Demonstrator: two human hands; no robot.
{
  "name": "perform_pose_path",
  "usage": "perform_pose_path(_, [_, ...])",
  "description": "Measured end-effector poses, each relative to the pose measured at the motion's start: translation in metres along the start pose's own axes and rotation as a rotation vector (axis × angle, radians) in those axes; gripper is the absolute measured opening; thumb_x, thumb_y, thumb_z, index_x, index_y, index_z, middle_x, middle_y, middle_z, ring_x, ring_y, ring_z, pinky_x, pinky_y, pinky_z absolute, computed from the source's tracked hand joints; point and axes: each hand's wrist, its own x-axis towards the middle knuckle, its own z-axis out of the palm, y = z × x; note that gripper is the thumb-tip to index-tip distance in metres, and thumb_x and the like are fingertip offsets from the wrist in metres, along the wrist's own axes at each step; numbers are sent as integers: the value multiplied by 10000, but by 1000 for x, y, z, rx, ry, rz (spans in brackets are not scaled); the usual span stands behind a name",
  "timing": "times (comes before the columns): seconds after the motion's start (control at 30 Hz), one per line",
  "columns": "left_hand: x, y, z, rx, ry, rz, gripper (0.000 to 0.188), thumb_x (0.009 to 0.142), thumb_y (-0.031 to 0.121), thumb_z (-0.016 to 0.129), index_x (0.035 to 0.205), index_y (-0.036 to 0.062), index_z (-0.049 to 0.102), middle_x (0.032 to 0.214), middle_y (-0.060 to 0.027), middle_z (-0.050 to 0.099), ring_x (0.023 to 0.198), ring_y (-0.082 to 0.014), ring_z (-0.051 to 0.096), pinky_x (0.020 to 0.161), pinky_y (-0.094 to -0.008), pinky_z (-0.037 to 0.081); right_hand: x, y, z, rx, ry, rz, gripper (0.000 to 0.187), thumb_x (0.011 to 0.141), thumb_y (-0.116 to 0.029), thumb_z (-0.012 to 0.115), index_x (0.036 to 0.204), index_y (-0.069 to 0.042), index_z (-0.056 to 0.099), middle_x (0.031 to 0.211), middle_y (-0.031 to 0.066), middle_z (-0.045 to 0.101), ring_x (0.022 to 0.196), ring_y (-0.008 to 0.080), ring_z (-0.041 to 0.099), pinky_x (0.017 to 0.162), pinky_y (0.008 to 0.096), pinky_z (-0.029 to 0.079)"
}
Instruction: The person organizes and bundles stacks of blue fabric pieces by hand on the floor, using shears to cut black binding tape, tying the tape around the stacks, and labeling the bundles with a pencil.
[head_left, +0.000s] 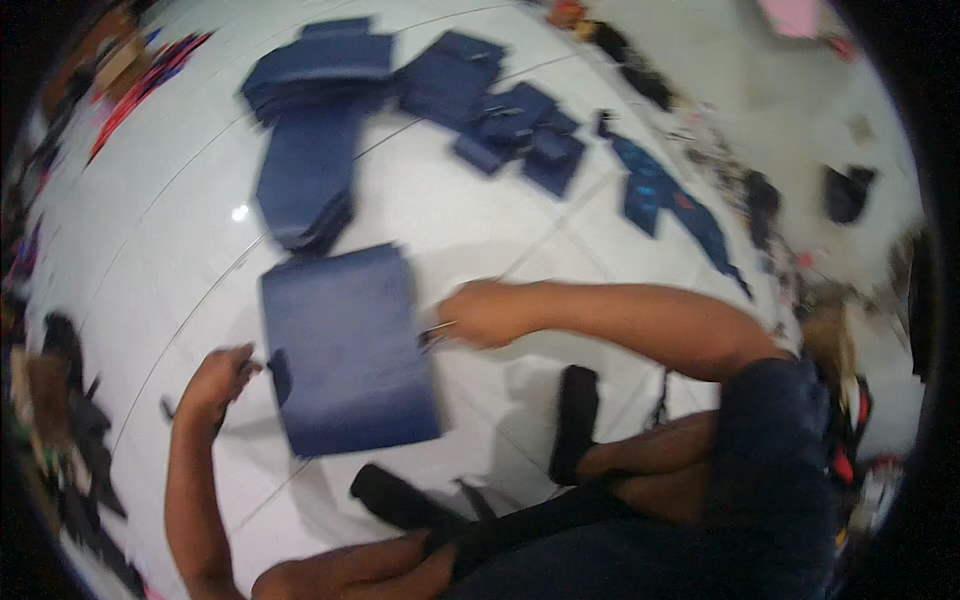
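Note:
A folded dark-blue fabric piece [345,340], roughly rectangular, lies flat on the floor before me. At its right edge, my right hand [485,315] is closed around a small thin metal tool [438,332], perhaps scissors; most of it is hidden in the fist. My left hand [218,382] is just off the left edge of the fabric, its fingers bent together. Blur hides what they pinch, if anything. A small dark patch [280,375] shows on the fabric beside those fingers.
Beyond the fabric lie stacked blue pieces [310,170] and several smaller blue pieces [520,125]. A patterned dark-blue strip [665,195] is at far right. My feet in black socks [575,425] are close by. Scraps [700,140] line the right side, clutter [60,400] the left.

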Motion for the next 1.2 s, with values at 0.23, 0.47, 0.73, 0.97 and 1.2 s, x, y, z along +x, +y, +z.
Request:
perform_pose_path(0.23, [54, 2, 51, 221, -21, -145, 481, 926, 379, 548, 837, -82, 652, 881, -301, 660, 873, -448, 646, 779, -494, 500, 14, -39, 27, 151, 59, 93, 217, 908, -228, 544, 870, -23, 601, 895, 190, 642, 859, 399, 628, 736, 516, 488])
perform_pose_path(0.47, [72, 61, 61, 445, -111, 267, 366, 886, 313, 594, 836, -41, 670, 889, -296, 660, 884, -452, 645, 800, -492, 513, -22, -18, 31, 189, 42, 92, 220, 900, -215, 531, 856, -10, 597, 809, 209, 632, 820, 423, 616, 714, 512, 480])
perform_pose_path(0.73, [66, 153, 105, 264, -166, 140, 389, 901, 309, 569, 911, -73, 641, 933, -312, 650, 915, -474, 630, 851, -514, 494, -104, 19, 33, 199, -78, 5, 229, 869, -184, 533, 805, 5, 645, 781, 233, 650, 752, 432, 638, 700, 532, 491])
perform_pose_path(0.97, [117, 255, 143, 203, -42, 184, 384, 931, 304, 540, 900, -71, 619, 923, -312, 641, 920, -475, 621, 830, -516, 483, -163, 18, 69, 400, 41, 215, 257, 929, -221, 469, 865, -1, 585, 822, 220, 611, 801, 431, 579, 734, 500, 453])
perform_pose_path(1.2, [174, 351, 190, 73, 119, 426, 320, 965, 261, 501, 874, -36, 579, 897, -294, 621, 891, -488, 591, 777, -530, 456, -180, 39, 76, 803, 315, 425, 303, 963, -262, 472, 912, 14, 586, 844, 182, 624, 792, 317, 609, 736, 416, 467])
